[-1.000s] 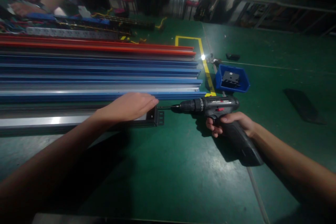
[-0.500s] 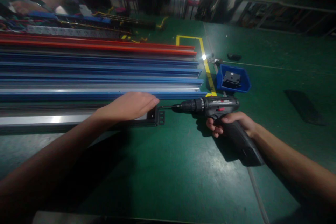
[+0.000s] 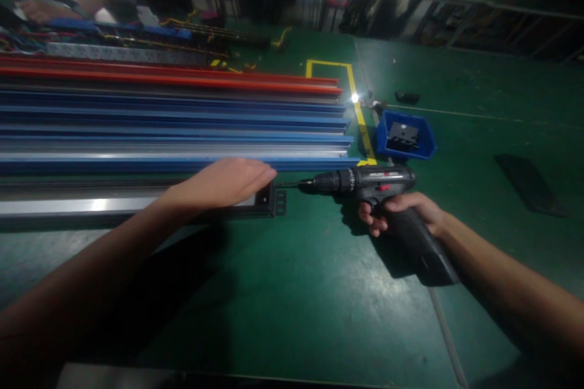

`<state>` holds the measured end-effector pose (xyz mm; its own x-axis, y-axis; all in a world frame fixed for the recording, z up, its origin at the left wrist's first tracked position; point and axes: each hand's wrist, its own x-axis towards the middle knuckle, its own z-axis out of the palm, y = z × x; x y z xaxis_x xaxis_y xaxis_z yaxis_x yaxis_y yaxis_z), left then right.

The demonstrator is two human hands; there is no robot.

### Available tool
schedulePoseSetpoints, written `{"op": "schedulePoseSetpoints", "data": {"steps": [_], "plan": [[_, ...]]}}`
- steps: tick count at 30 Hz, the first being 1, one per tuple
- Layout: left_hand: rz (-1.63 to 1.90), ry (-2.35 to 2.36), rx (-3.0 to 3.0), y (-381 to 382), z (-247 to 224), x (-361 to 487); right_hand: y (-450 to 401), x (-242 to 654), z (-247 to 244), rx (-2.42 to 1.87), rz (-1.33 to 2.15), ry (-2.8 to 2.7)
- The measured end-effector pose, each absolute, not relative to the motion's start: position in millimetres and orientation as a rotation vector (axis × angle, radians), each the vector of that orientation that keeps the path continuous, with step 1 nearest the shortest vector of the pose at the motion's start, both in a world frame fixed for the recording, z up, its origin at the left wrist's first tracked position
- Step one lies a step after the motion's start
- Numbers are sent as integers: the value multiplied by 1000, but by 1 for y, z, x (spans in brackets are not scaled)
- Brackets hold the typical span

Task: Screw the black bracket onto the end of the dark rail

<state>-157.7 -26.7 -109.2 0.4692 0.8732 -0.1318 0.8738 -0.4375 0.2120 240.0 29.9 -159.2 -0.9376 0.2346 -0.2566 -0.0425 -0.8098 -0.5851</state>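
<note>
My left hand (image 3: 223,183) is draped over the end of a long black metal profile (image 3: 95,205), gripping it; the fingertips on its far side are partly hidden. At the profile's right end sits a black end plate with a slotted tab (image 3: 280,202). A black cordless drill (image 3: 381,179) lies level in my right hand (image 3: 424,211), which is wrapped round its handle with fingers near the trigger. Its long thin bit (image 3: 287,185) points left and reaches the end plate. Whether it sits in a screw cannot be seen.
Parallel blue profiles (image 3: 182,129) and a red profile (image 3: 228,78) lie just beyond. A blue bin (image 3: 429,144) holds dark plates. A dark flat object (image 3: 529,185) lies at right on the green table (image 3: 296,304). Another person's hand (image 3: 45,11) is near wiring at far left.
</note>
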Motion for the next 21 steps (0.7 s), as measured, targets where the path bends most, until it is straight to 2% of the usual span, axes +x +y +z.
{"op": "schedulePoseSetpoints", "data": {"steps": [21], "plan": [[1,1501,2461,-27,-109,-157,28,239,-158,-476,2774,-956]]}}
